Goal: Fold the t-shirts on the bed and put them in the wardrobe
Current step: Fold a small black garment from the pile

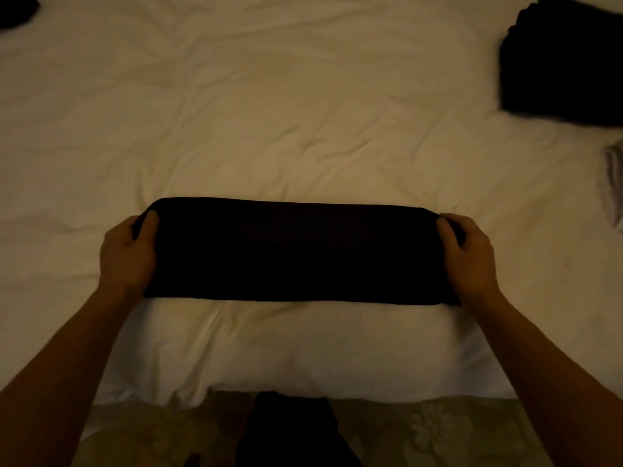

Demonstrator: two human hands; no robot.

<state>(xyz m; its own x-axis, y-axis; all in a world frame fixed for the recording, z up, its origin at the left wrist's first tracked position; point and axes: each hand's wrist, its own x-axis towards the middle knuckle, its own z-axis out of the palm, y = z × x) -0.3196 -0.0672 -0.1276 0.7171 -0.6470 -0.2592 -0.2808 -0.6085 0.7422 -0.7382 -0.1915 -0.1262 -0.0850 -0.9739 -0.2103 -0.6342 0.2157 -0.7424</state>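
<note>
Both ends pinched, and you've got this one under control: your left hand [129,252] curls round the left end of the dark, long folded cotton t-shirt [300,252], thumb on top, fingers tucked beneath. That shirt lies flat across the near part of the rumpled white bed sheet [303,112], already narrowed to a band, so you look to be mid-fold. Over on the right, your right hand [467,252] grips the other end the same way, thumb over the edge. Next, I'd say, bring one end across to the other, keeping the edges square. Beyond, a dark bundled garment [563,62] sits far right, a pale grey one [615,187] just below it. No wardrobe in sight yet.
</note>
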